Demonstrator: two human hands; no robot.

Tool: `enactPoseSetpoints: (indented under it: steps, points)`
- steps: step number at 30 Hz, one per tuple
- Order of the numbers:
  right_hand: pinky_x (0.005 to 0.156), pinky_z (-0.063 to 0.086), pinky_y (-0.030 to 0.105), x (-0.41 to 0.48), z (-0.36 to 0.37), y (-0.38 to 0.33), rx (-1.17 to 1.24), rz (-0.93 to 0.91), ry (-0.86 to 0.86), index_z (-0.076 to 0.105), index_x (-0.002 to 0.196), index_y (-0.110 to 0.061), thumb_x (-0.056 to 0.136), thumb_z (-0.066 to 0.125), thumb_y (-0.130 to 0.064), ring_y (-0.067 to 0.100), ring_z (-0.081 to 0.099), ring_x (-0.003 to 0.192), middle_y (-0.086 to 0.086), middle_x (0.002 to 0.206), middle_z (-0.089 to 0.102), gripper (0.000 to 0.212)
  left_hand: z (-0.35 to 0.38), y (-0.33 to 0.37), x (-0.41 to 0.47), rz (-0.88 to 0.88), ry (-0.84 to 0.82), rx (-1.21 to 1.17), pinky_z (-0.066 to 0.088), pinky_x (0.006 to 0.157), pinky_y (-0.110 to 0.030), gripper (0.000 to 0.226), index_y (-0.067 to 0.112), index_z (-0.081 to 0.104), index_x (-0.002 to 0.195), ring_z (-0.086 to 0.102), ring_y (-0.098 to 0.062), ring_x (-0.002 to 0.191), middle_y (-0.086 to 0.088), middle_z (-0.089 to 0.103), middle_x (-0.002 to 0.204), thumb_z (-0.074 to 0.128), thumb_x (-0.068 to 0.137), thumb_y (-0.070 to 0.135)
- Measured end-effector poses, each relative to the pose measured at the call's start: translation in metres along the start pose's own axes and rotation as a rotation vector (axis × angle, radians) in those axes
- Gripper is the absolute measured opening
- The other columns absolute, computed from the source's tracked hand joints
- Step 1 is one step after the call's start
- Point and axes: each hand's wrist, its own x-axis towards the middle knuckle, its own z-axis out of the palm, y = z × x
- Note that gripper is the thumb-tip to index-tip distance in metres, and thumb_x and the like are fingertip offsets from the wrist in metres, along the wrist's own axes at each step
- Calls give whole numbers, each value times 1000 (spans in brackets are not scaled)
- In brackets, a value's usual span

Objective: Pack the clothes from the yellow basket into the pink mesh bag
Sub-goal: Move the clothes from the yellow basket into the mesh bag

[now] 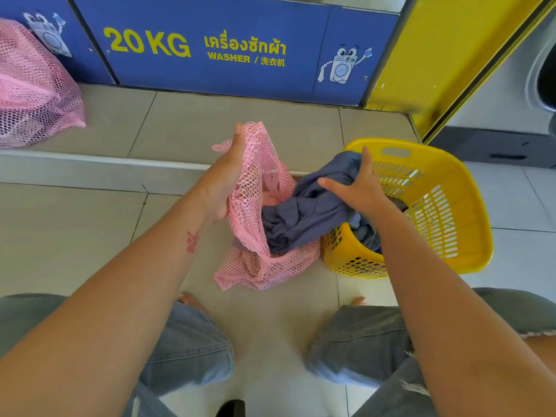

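Observation:
A pink mesh bag (255, 260) stands on the tiled floor in front of me, its mouth held up and open by my left hand (225, 179), which grips the left edge. A grey-blue garment (307, 215) hangs from the yellow basket (451, 206) into the bag's mouth. My right hand (358, 188) is closed on the upper part of that garment, over the basket's left rim. The basket stands tilted just right of the bag, and more dark clothes show inside it, mostly hidden by my right arm.
A second pink mesh bag (33, 88), filled, sits on the raised tiled step at the far left. A blue 20 KG washer panel (210, 49) and a yellow panel (436, 55) stand behind. My knees in grey jeans are at the bottom.

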Motion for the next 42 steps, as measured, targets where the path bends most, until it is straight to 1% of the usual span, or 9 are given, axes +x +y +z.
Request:
enactPoseSetpoints:
  steps: [4,9,16,21,28,31,35,38,42]
  points:
    - [98,44,41,-4,7,20,303,200,-207,10,153,-25,81,64,-58,33,44,132,8,154,32,96,1,0,-2,8,-4,23,58,57,-25,75,31,40,151,74,-7,69,1,67,116,20,95,75]
    - [79,46,40,-9,7,16,84,74,-81,50,124,-19,87,54,-60,29,58,100,8,120,59,56,3,3,-4,20,57,36,54,44,-20,49,38,48,123,72,-4,55,6,68,92,21,98,71]
    - [65,38,35,-18,-15,-39,-293,-182,253,53,104,-9,90,57,-48,38,60,92,17,100,64,42,0,-1,-3,-15,16,30,52,102,-47,82,32,38,153,63,-23,120,-4,59,144,22,89,82]
    - [62,31,31,-21,-14,-102,-257,-360,201,47,90,-11,90,57,-44,27,49,76,8,82,53,35,-4,1,-5,15,17,-24,47,109,-50,80,31,48,148,66,-25,118,-5,65,137,23,90,82]
    - [102,44,34,-27,48,-88,-161,-342,-552,56,129,-13,93,57,-12,22,57,119,7,128,62,37,-11,-3,-1,-33,3,-67,55,98,-45,89,26,61,134,74,-29,105,-11,74,121,25,83,89]
    - [102,45,36,-28,40,-70,-58,-333,-362,56,128,-17,92,58,-18,18,57,117,1,127,62,35,-16,-5,1,-41,39,-57,59,89,-43,91,30,51,145,75,-27,102,-9,72,127,27,81,90]
    - [103,42,43,-26,13,-20,-43,-264,38,29,146,-25,79,71,-50,24,40,134,5,145,43,83,-14,-4,0,-27,52,-40,55,89,-39,90,32,40,153,69,-23,111,-3,62,141,26,84,88]
    - [115,30,46,-30,6,13,91,-46,-117,7,154,-24,68,67,-66,24,22,146,3,160,18,113,-8,-1,-2,5,45,-42,51,99,-44,81,32,30,157,61,-25,123,-2,55,149,23,91,80]
    - [105,42,49,-32,10,31,142,109,-183,25,148,-26,79,60,-65,31,45,132,8,150,39,87,-2,-1,-5,6,50,-31,49,102,-46,81,34,26,158,62,-25,120,-6,51,153,22,91,80]
